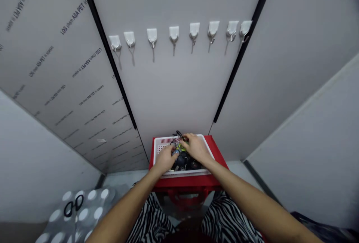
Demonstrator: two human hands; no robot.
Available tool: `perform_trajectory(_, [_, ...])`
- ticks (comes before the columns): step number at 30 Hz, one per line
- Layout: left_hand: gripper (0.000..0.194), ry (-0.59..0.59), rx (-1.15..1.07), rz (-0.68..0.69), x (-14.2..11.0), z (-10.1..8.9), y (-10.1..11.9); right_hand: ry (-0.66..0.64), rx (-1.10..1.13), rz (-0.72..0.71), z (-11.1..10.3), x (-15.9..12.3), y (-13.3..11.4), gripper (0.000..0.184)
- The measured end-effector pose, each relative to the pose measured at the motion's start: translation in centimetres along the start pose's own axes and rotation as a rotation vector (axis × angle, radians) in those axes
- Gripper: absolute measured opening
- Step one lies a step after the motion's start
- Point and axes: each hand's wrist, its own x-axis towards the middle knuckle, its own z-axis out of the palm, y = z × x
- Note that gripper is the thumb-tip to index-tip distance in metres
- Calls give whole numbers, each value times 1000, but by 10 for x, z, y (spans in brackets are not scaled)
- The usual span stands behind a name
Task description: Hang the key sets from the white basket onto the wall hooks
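A white plastic basket [185, 174] holds a jumble of small items [181, 160], mostly dark, with metal bits, that look like keys and key rings. My left hand [165, 158] reaches in from the left, its fingers curled at a small bluish piece [175, 152]. From the right comes my right hand [195, 148], with thumb and fingers bent together over yellow-green pieces [182, 147]. A black loop [179, 134] sticks up beside its fingertips. What lies between the fingers of each hand is too small to make out.
The basket stands on a red stool-like stand [187, 181] against the wall panel. Several white adhesive hooks [174, 33] run in a row above. Black-handled scissors [73, 205] lie on shrink-wrapped, white-capped bottles [83, 214] at lower left. Side walls stand close.
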Motion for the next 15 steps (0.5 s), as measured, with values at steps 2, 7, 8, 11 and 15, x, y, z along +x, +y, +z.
perform_trajectory(2, [23,-32,-30,-22,-1,3,-2,-18,-58,45,1,1,-3,28])
perform_trajectory(7, [18,-114,-152,-38,0,3,-3,-112,31,153,3,8,2,21])
perform_trajectory(8, [17,-112,-171,-38,0,3,-2,-102,100,164,3,8,5,18])
perform_trajectory(11, [15,-97,-232,-45,-1,3,0,-29,376,215,4,6,13,16])
perform_trajectory(15, [16,-8,-334,-16,-1,-1,4,12,738,174,-8,3,5,15])
